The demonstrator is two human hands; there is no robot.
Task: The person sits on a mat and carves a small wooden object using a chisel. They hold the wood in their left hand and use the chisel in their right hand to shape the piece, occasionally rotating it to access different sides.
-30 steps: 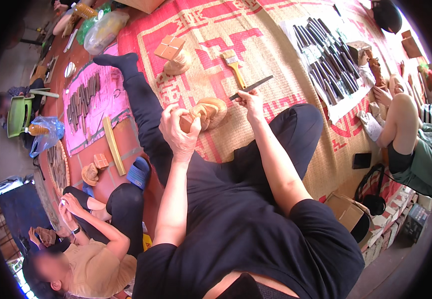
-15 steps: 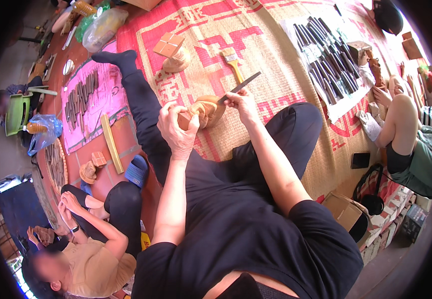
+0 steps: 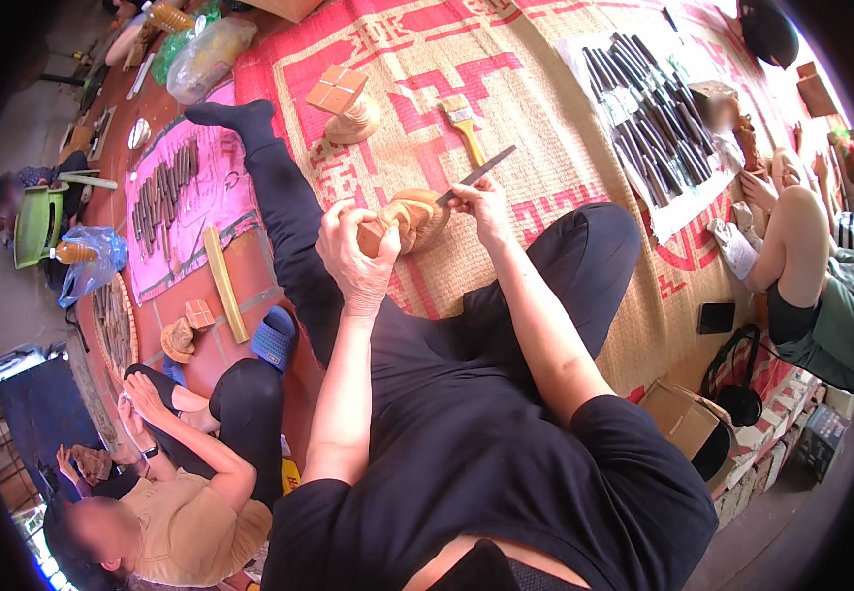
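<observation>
Between my legs, low over the mat, is a rounded wood carving (image 3: 417, 219) of light brown wood. My left hand (image 3: 356, 246) is closed around its left end, the thumb pressed on its near side. In my right hand (image 3: 484, 205) is a dark, narrow carving chisel (image 3: 491, 165), pinched near its lower part. The chisel's lower end meets the right side of the carving, and its other end points up and right. The exact contact spot is too small to make out. A flat paintbrush (image 3: 461, 120) with a yellow handle lies just beyond my right hand.
Another carving with a square block top (image 3: 343, 103) stands on the patterned mat (image 3: 525, 98). Dark chisels (image 3: 648, 118) cover a white sheet at right; more tools (image 3: 164, 192) lie on a pink cloth (image 3: 220, 212) at left. People sit at lower left and far right.
Both hands stay on the carving and chisel, with only a slight shift in the picture. At lower left, the other person's hands have moved slightly apart.
</observation>
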